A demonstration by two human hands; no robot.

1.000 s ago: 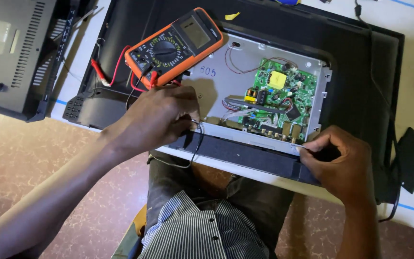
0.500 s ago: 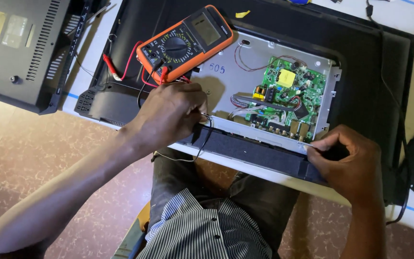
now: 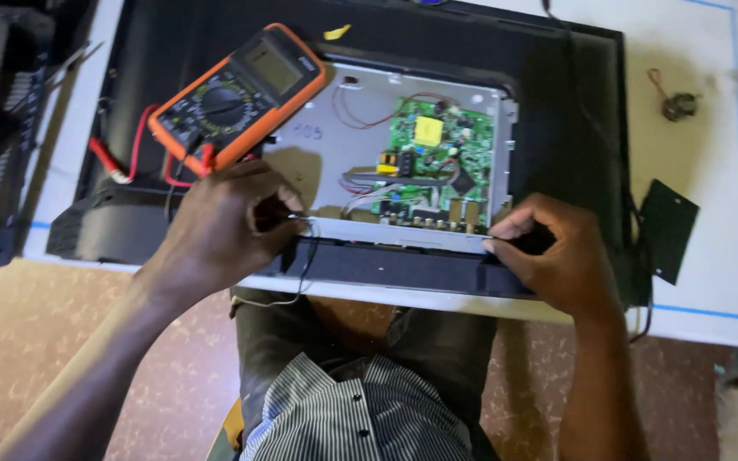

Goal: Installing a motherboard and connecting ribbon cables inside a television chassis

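opened flat-screen set (image 3: 557,128) lying face down on the white table (image 3: 702,213), metal plate and green circuit board (image 3: 437,162) exposed. left hand (image 3: 224,226) curled closed around thin dark probe leads (image 3: 305,256) at the plate's lower left edge. right hand (image 3: 557,256) pinching the set's lower edge. orange multimeter (image 3: 237,94) just above the left hand, resting on the set. black cover piece (image 3: 664,230) at the right.

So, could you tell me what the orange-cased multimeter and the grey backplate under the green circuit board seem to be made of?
Orange-cased multimeter: probably a matte rubbery or plastic shell, with soft rounded edges. Grey backplate: apparently bare sheet metal, dull silver with stamped, folded edges.
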